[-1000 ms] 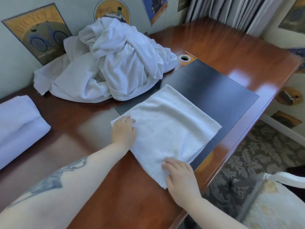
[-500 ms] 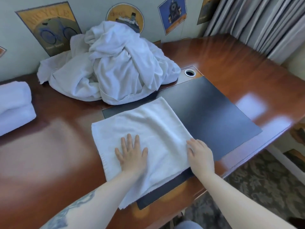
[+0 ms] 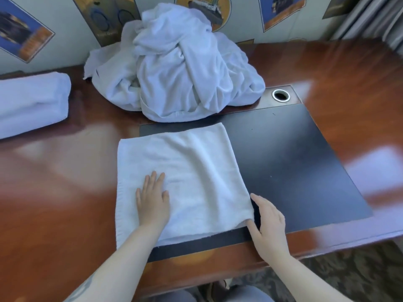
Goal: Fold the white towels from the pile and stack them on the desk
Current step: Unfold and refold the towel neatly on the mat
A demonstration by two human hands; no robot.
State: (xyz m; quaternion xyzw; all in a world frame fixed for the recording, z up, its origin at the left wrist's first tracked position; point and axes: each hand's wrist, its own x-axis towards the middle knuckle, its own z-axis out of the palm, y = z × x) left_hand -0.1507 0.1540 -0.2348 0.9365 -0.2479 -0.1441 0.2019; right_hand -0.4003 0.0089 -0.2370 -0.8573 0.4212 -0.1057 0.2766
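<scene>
A folded white towel (image 3: 185,171) lies flat in front of me, half on the wooden desk (image 3: 54,203) and half on the black desk pad (image 3: 294,166). My left hand (image 3: 152,199) presses flat on its near left part, fingers straight. My right hand (image 3: 268,223) lies at the towel's near right corner, thumb touching the edge, fingers relaxed on the pad. A crumpled pile of white towels (image 3: 181,66) sits at the back against the wall. A stack of folded towels (image 3: 30,101) rests at the far left.
A round metal cable hole (image 3: 280,95) is behind the pad. Posters hang on the wall behind the pile, and curtains show at the top right. The desk's front edge runs just below my forearms, with patterned carpet under it.
My right hand has slid from on the towel's right side to just off its near right corner. The left hand stays flat on the towel. The view has swung left.
</scene>
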